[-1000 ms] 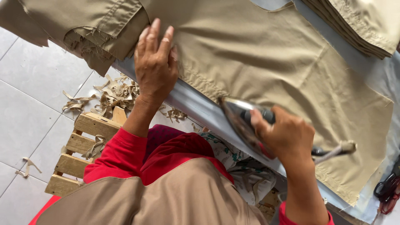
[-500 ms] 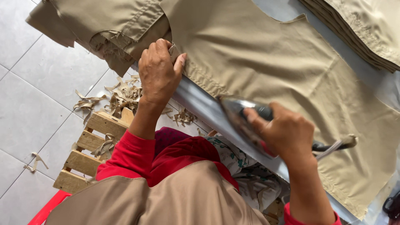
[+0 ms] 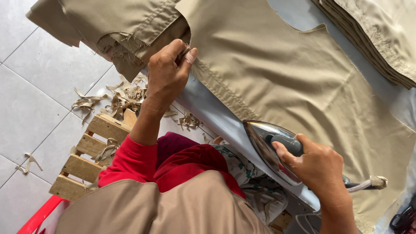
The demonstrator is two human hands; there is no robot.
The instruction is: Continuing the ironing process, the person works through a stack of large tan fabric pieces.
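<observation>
Nearest, the right hand point(image 3: 318, 167) is wrapped tight around the handle of a shiny iron point(image 3: 271, 149) to press the seam flat. The tan cloth point(image 3: 281, 73) lies spread on the counter point(image 3: 216, 119), between both hands. Farther left, the left hand point(image 3: 167, 73) pinches the cloth's corner, keeping it stretched smooth.
</observation>
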